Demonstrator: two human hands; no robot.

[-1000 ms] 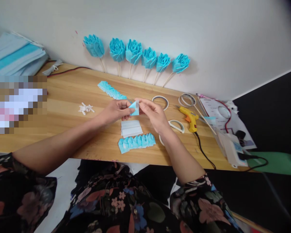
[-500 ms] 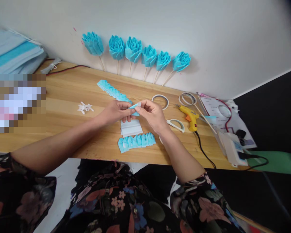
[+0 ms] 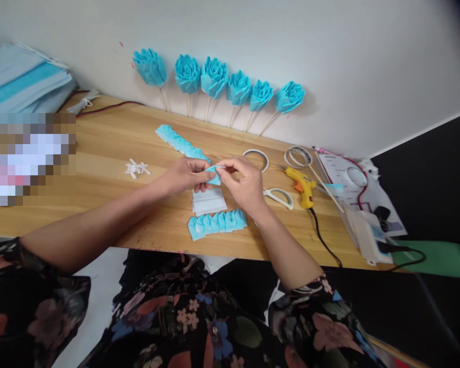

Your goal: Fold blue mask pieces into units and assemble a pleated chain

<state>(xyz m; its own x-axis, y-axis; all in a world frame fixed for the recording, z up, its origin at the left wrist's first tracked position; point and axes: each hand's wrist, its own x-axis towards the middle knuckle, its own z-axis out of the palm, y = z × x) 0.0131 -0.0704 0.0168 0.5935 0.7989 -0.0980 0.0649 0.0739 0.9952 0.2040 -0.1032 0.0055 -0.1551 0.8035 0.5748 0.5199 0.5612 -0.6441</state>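
A small folded piece of blue fabric (image 3: 215, 177) is held between both hands above the table. My left hand (image 3: 189, 175) pinches its left side with thumb and fingers. My right hand (image 3: 242, 179) pinches its upper right edge. Just below lie flat white fabric pieces (image 3: 209, 201), partly covered by my left fingers. Nearer the table's front edge lies a pleated blue strip (image 3: 217, 223). Another pleated blue strip (image 3: 181, 142) runs diagonally behind my left hand.
Several blue fabric flowers (image 3: 213, 76) on sticks lean against the wall. Scissors (image 3: 280, 198), tape rolls (image 3: 299, 156) and a yellow glue gun (image 3: 301, 186) with its cord are at right, near a power strip (image 3: 368, 236). Small white strips (image 3: 136, 168) and face masks (image 3: 23, 82) lie left.
The blue piece's pale upper right corner has been folded down, so more blue shows. My right fingers have shifted along its top edge.
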